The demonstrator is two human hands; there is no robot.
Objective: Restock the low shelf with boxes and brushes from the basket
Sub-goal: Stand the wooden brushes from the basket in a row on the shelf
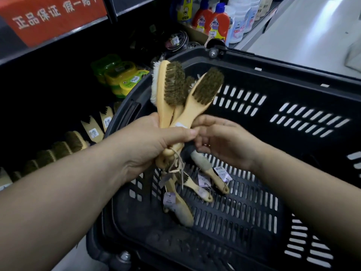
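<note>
Only readable thing: red sign [52,18] far left, white "正品保证 假一赔…". Tags [169,199] on the brushes [208,88] and bottle labels [216,28] are too blurry.

Views: one, head. Mount: worn on the person's head, wide-angle, straight lines bowed toward the edges. Facing: forward and steeply down, frame tilted. Range: near; arms reach in from the bottom edge, left hand [148,141] and right hand [224,141] meet at centre, brushes [173,85] held up just above them. Field: basket [283,75] fills centre and right, seen from above into its bottom; low shelf [48,106] along the left; floor [312,36] at top right
</note>
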